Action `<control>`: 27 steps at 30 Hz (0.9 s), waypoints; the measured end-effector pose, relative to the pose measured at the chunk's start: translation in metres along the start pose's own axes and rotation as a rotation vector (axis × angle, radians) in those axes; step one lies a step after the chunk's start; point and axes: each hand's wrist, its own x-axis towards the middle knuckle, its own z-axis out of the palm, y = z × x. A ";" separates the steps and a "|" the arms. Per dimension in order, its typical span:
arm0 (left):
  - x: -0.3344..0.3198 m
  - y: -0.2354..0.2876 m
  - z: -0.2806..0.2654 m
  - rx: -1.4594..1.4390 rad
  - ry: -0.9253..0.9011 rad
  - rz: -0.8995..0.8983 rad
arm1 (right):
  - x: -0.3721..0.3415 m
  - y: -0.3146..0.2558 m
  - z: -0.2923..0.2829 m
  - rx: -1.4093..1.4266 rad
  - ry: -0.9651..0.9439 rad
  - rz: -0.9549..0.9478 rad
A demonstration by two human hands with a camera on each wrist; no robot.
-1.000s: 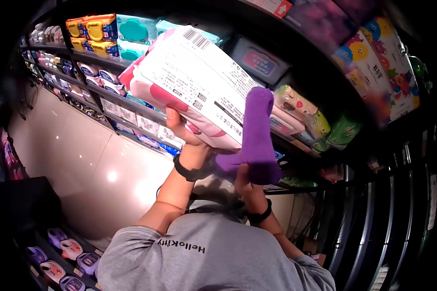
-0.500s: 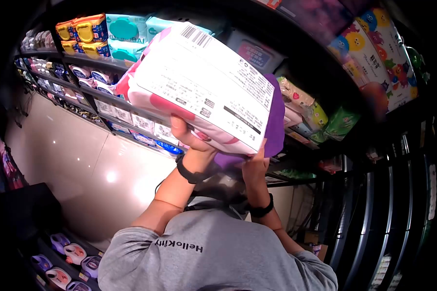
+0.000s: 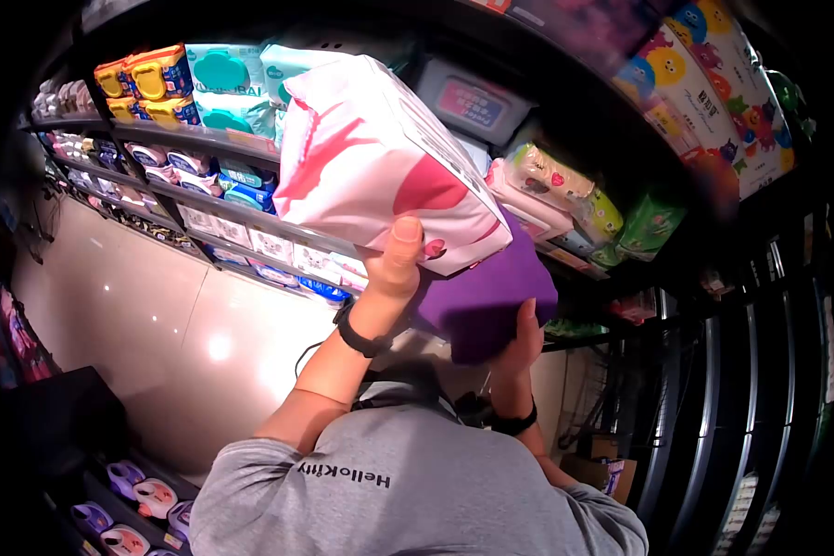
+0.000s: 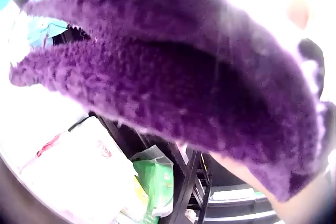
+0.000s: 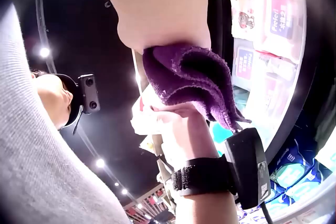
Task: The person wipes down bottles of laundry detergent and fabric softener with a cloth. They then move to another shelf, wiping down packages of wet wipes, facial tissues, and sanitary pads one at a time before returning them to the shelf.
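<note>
My left hand (image 3: 397, 264) grips the lower side of a pink-and-white package (image 3: 361, 171), its thumb along the pink side and its other fingers hidden. Below the package's right end spreads a purple cloth (image 3: 491, 301). The right hand (image 3: 521, 341) holds that cloth by its lower right part, thumb raised, fingers mostly hidden. Folds of the cloth (image 4: 131, 82) fill most of the left wrist view. In the right wrist view the cloth (image 5: 194, 79) lies between the right hand (image 5: 163, 8) at the top and the left hand (image 5: 178, 127) below.
Shelves with orange packs (image 3: 159, 74), teal packs (image 3: 222, 74) and a grey box (image 3: 473, 100) stand beyond the package. Green packs (image 3: 653, 227) are at the right. Purple and pink items (image 3: 156, 498) sit at the lower left, beside the tiled floor (image 3: 157, 278).
The package has turned, so its pink side faces the head view instead of the barcoded face. The cloth, partly covered half a second ago, shows more. The right hand has moved slightly right and down.
</note>
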 end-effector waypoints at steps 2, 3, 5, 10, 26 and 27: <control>-0.003 -0.005 -0.002 0.065 -0.098 0.110 | 0.008 0.004 -0.012 0.090 -0.035 0.018; -0.003 -0.008 -0.008 0.230 -0.243 0.262 | 0.013 0.003 -0.014 0.097 0.012 0.064; 0.009 -0.010 -0.011 0.894 -0.449 0.866 | 0.023 -0.011 -0.004 0.170 -0.009 0.107; 0.011 -0.006 0.013 0.592 -0.340 0.765 | 0.027 -0.043 0.006 0.018 -0.021 0.045; 0.030 0.005 0.012 0.643 -0.248 0.780 | 0.020 0.019 0.006 -0.020 0.170 0.077; 0.031 0.008 0.012 0.646 -0.244 0.776 | 0.027 0.018 -0.002 -0.064 0.161 0.129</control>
